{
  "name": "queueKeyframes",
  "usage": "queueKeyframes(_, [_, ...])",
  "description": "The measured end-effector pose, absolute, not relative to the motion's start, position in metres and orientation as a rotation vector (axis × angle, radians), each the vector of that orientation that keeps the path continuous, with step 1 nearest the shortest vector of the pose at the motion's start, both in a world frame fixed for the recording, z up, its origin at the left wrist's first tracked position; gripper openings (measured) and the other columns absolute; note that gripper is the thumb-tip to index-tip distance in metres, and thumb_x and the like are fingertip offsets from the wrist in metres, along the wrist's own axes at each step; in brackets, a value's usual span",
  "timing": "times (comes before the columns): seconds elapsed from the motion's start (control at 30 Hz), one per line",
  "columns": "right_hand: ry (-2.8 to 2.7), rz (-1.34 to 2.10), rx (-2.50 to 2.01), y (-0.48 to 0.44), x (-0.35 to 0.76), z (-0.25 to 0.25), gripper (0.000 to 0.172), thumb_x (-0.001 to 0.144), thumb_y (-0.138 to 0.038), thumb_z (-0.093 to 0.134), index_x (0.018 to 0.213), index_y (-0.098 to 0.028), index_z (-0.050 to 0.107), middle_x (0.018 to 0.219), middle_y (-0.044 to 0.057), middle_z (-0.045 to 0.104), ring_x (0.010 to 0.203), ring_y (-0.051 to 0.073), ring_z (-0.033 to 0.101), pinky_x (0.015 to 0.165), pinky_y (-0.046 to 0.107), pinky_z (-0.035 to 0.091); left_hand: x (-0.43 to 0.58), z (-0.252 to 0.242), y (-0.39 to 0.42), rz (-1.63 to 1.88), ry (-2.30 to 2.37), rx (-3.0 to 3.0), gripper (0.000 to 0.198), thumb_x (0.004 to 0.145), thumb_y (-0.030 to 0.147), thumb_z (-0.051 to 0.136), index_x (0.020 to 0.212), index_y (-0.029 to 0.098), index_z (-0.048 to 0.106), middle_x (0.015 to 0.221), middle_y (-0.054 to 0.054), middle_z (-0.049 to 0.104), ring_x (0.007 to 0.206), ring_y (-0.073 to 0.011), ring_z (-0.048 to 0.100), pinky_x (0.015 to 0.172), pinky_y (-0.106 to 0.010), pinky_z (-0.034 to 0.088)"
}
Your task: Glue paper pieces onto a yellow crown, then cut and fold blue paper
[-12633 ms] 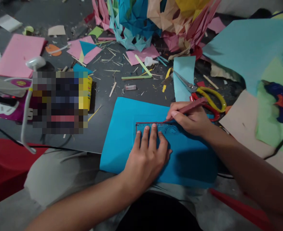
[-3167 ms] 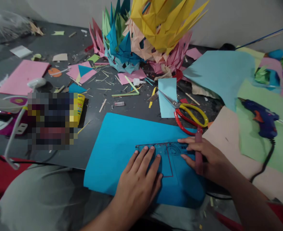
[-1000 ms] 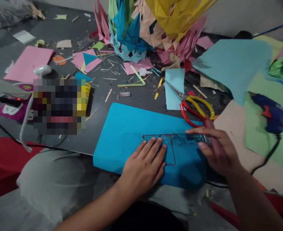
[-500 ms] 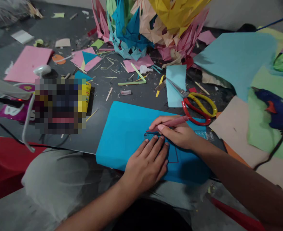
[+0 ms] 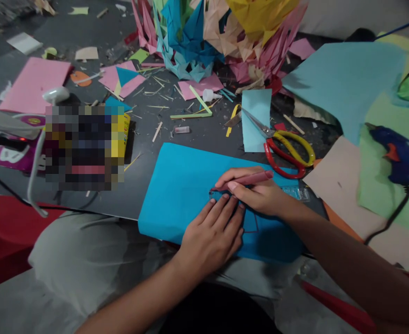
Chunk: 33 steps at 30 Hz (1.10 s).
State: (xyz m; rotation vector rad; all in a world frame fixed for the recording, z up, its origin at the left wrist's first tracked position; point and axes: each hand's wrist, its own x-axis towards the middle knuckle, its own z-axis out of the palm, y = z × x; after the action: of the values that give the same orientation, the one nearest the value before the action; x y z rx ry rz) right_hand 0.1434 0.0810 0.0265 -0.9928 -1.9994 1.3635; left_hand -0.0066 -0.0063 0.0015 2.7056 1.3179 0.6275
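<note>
A sheet of bright blue paper [image 5: 171,195] lies on the table, its near edge curling over the table's front. My left hand [image 5: 211,229] rests flat on it with fingers stretched out, pressing on a clear ruler [image 5: 293,193]. The ruler is mostly hidden under both hands; its right end shows past my right wrist. My right hand [image 5: 256,192] is closed round a pinkish-red pen [image 5: 255,178], whose tip meets the paper by the ruler's left end. Drawn lines of a box [image 5: 251,231] show right of my left hand.
Scissors [image 5: 288,150] with red and yellow handles lie beyond my right hand, partly over a light blue paper strip [image 5: 256,99]. A blue glue gun [image 5: 397,150] rests on paper at the right. Folded-paper work [image 5: 190,41] stands at the back. Scraps [image 5: 157,132] litter the table.
The pen has shifted very slightly against the paper in my right hand. My left hand stays pressed in place. The whole view has tilted a little.
</note>
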Motion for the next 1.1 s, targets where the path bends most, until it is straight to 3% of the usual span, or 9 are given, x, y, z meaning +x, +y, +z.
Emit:
queueKeyframes(0.27, [-2.149,1.262,-1.039,0.08,0.147,0.031,0.019,0.084,-0.024,0.046,0.088,-0.019,0.063,0.086,0.002,0.068,0.077,0.015,0.063,0.067,0.025,0.049,-0.004,0.003,-0.007,0.634,1.342,2.644,0.035,0.089,0.027,0.042,0.12,0.015,0.054,0.125,-0.008,0.058,0.117,-0.0211,0.051,0.101,-0.035,0.037])
queueKeyframes(0.6, [-2.237,0.903,-1.161,0.087,0.169,0.038,0.019,0.076,-0.017,0.044,0.063,-0.021,0.057,0.064,-0.001,0.064,0.059,0.014,0.06,0.056,0.025,0.044,-0.004,0.003,-0.007,0.593,1.342,2.656,0.037,0.091,0.029,0.038,0.122,0.015,0.053,0.132,-0.008,0.051,0.122,-0.021,0.046,0.102,-0.035,0.035])
queueKeyframes(0.8, [-2.288,0.75,-1.188,0.092,0.181,0.037,0.023,0.078,-0.022,0.044,0.057,-0.022,0.054,0.05,-0.004,0.057,0.047,0.012,0.053,0.048,0.026,0.039,-0.004,0.003,-0.007,0.608,1.339,2.659,0.037,0.091,0.029,0.038,0.121,0.015,0.055,0.131,-0.008,0.052,0.121,-0.0214,0.047,0.102,-0.035,0.035])
queueKeyframes(0.97, [-2.201,0.796,-1.22,0.092,0.183,0.037,0.023,0.078,-0.021,0.047,0.057,-0.021,0.057,0.051,-0.003,0.058,0.048,0.012,0.054,0.05,0.026,0.041,-0.004,0.003,-0.007,0.613,1.34,2.651,0.037,0.091,0.029,0.038,0.122,0.015,0.054,0.131,-0.007,0.052,0.121,-0.0212,0.047,0.102,-0.035,0.036])
queueKeyframes(1.1, [-1.879,0.889,-1.197,0.083,0.188,0.04,0.022,0.082,-0.024,0.046,0.067,-0.022,0.062,0.063,-0.001,0.065,0.058,0.013,0.06,0.054,0.025,0.047,-0.005,0.002,-0.007,0.628,1.337,2.641,0.037,0.091,0.029,0.039,0.121,0.016,0.055,0.131,-0.007,0.052,0.121,-0.0214,0.048,0.101,-0.036,0.037])
